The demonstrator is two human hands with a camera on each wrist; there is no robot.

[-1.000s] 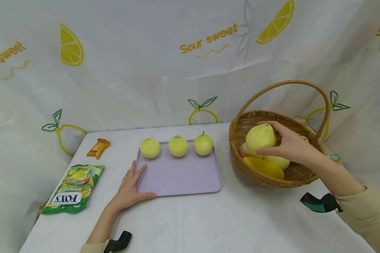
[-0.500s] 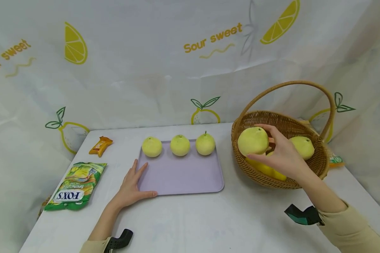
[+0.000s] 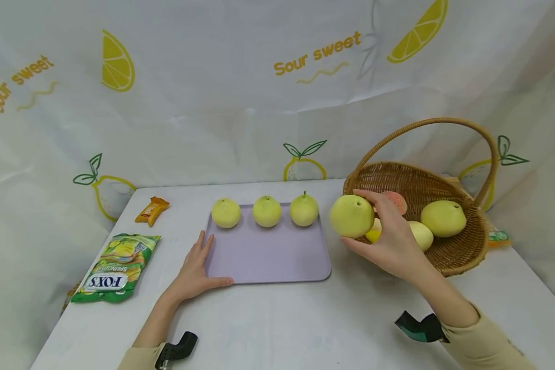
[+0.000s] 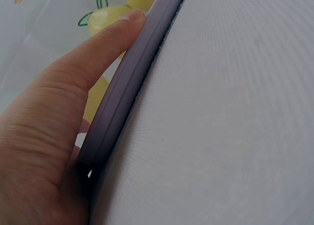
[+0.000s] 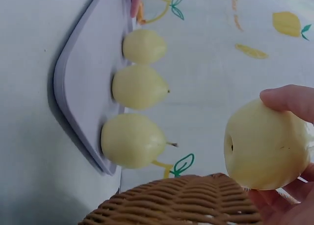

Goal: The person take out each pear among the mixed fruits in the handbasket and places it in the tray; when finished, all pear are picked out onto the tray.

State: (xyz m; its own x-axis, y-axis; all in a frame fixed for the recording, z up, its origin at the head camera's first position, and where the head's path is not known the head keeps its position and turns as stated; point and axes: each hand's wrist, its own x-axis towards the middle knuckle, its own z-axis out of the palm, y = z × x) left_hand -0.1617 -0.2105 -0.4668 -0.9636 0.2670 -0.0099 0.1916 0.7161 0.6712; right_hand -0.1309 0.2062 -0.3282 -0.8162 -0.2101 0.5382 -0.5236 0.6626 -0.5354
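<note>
A pale yellow-green pear point(image 3: 351, 216) is held in my right hand point(image 3: 393, 239), thumb below and fingers round the far side. In the head view it overlaps the left rim of the wicker basket point(image 3: 478, 246); the right wrist view shows the pear point(image 5: 267, 144) above the rim point(image 5: 186, 200). My left hand point(image 3: 194, 272) spreads round the near left corner of the lilac tray point(image 3: 268, 257). Its thumb point(image 4: 105, 45) lies straight along the tray's edge point(image 4: 122, 87). Three pears stand in a row at the tray's back: left point(image 3: 226, 213), middle point(image 3: 266, 211) and right point(image 3: 303, 209).
Inside the basket lie a pear point(image 3: 443, 218), another pale fruit point(image 3: 421, 235), a pinkish fruit point(image 3: 394, 202) and a partly hidden yellow one point(image 3: 373, 232). A green Fox's bag point(image 3: 115, 267) and a small orange packet point(image 3: 152, 211) lie on the left. Behind hangs a printed cloth point(image 3: 213, 103).
My right hand has moved left with the pear, from inside the basket to its left rim, uncovering fruit there. My left hand stays at the tray's corner. The head view has shifted slightly.
</note>
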